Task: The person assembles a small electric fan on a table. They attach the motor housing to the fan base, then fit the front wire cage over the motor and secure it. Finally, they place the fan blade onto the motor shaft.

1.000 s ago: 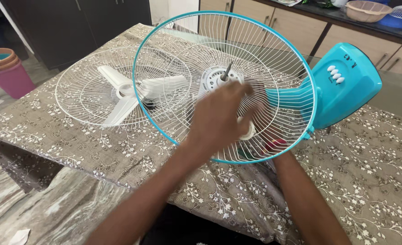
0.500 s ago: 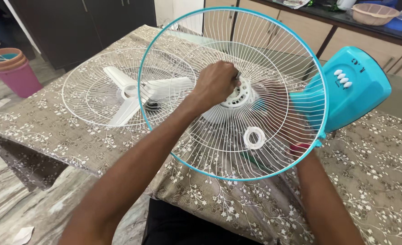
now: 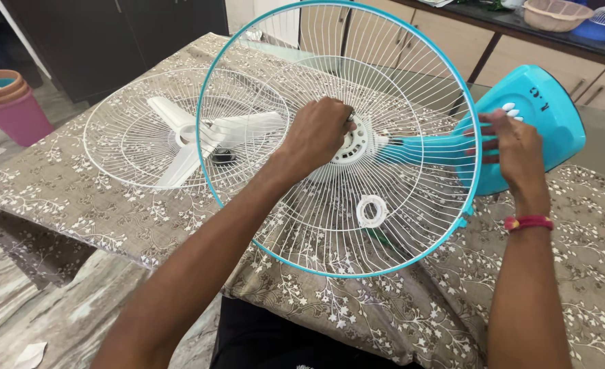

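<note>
The fingers of the left hand (image 3: 316, 133) are curled and pinched on the metal shaft (image 3: 350, 119) at the centre of the rear fan guard (image 3: 384, 232), a round cage of thin white wires with a turquoise rim, tilted up on the bench (image 3: 576, 225). A loose white plastic ring (image 3: 371, 210) lies low inside the guard. The right hand (image 3: 514, 147), a red band at its wrist, rests with fingers spread on the turquoise fan base (image 3: 555, 113), beside its white buttons. To the left, a second white wire guard (image 3: 121, 137) lies flat on the floral cloth with the white three-bladed fan blade (image 3: 186, 137) in it.
</note>
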